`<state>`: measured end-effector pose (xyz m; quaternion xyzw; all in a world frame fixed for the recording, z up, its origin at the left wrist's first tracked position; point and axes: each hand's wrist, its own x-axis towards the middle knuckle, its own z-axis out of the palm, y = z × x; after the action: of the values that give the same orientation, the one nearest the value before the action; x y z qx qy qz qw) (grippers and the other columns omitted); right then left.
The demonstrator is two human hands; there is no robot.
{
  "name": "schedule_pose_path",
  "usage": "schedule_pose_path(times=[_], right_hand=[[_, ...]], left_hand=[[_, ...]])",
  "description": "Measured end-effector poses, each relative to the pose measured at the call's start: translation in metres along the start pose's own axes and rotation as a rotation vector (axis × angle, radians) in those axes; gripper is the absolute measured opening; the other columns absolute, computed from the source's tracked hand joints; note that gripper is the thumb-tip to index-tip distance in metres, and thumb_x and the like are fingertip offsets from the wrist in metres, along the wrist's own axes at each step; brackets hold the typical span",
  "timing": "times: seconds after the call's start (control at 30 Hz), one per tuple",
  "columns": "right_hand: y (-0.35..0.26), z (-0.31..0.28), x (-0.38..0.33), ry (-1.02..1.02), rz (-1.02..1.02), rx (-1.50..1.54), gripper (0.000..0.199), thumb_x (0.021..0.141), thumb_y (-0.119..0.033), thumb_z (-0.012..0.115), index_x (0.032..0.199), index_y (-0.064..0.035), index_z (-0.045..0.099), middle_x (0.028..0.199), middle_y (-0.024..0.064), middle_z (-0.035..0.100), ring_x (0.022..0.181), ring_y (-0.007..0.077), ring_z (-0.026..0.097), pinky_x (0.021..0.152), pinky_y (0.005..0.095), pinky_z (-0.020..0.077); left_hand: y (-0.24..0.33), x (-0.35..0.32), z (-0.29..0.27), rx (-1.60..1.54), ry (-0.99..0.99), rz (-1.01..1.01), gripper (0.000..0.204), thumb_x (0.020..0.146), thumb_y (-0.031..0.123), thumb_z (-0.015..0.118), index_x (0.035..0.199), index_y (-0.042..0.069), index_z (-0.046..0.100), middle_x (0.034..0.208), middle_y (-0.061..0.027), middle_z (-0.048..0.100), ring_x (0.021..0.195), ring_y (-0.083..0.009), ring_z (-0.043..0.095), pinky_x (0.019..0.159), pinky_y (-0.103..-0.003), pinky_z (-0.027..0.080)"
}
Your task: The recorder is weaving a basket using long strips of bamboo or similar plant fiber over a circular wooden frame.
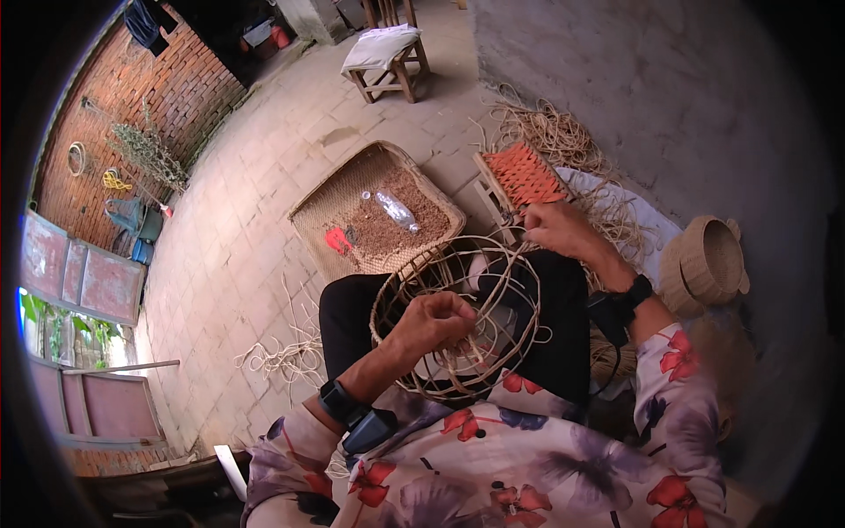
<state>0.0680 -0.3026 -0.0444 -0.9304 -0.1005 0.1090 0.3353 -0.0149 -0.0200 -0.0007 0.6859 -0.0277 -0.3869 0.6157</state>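
An open-weave basket (377,321) of pale cane lies on my lap, between my knees, with loops of cane strand standing out along its right side. My left hand (431,321) is over the middle of the basket, fingers curled into a pinch; what they hold, if anything, is hard to see. Beyond the far right of the basket, my right hand (563,231) is raised, thumb and fingers closed on a thin cane strand (503,239) that runs back toward the basket. Loose strand ends show inside the basket below my left hand.
Past my knees, a woven tray (308,211) holds brown crumbly material, a clear plastic bottle (396,211) and a red-handled tool (338,240). Right of it stands a low stool (524,173) with an orange woven seat. Cane coils (554,132) and finished baskets (709,255) line the grey wall.
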Motion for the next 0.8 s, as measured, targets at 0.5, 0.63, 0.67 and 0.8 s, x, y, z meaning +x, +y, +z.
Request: schedule_pose_path(times=[0.5,0.63,0.67,0.8], right_hand=[[-0.101,0.013,-0.084,-0.221,-0.300,0.071,0.016,0.078,-0.019,0.063,0.081,-0.0043,0.068,0.073,0.0131,0.064,0.069,0.0283,0.064,0.063,0.0369,0.0488],[-0.120,0.011,-0.079,-0.346,-0.255,-0.183,0.021,0.076,-0.026,0.062,0.079,-0.0070,0.071,0.067,0.0124,0.064,0.065,0.0307,0.063,0.060,0.0408,0.0473],[-0.122,0.011,-0.077,-0.379,-0.234,-0.216,0.022,0.075,-0.028,0.061,0.078,-0.0078,0.071,0.065,0.0125,0.063,0.064,0.0315,0.063,0.059,0.0420,0.0470],[-0.117,0.018,-0.075,-0.403,-0.214,-0.147,0.022,0.069,-0.026,0.062,0.078,-0.0077,0.072,0.062,0.0134,0.062,0.061,0.0322,0.063,0.059,0.0414,0.0483]], left_hand=[[-0.024,0.027,-0.002,-0.219,-0.269,0.099,0.010,0.089,0.006,0.060,0.096,0.006,0.053,0.084,0.0006,0.061,0.077,-0.0060,0.057,0.068,-0.020,0.045],[-0.020,0.028,-0.006,-0.349,-0.311,0.009,0.016,0.085,-0.002,0.057,0.098,0.006,0.052,0.085,-0.0021,0.063,0.076,-0.0085,0.060,0.070,-0.022,0.047],[-0.021,0.028,-0.007,-0.366,-0.313,-0.009,0.018,0.084,-0.004,0.056,0.098,0.006,0.052,0.085,-0.0026,0.063,0.076,-0.0091,0.060,0.070,-0.022,0.048],[-0.029,0.029,-0.004,-0.391,-0.283,0.010,0.022,0.079,-0.006,0.057,0.097,0.005,0.052,0.083,-0.0041,0.064,0.072,-0.0096,0.061,0.065,-0.023,0.047]])
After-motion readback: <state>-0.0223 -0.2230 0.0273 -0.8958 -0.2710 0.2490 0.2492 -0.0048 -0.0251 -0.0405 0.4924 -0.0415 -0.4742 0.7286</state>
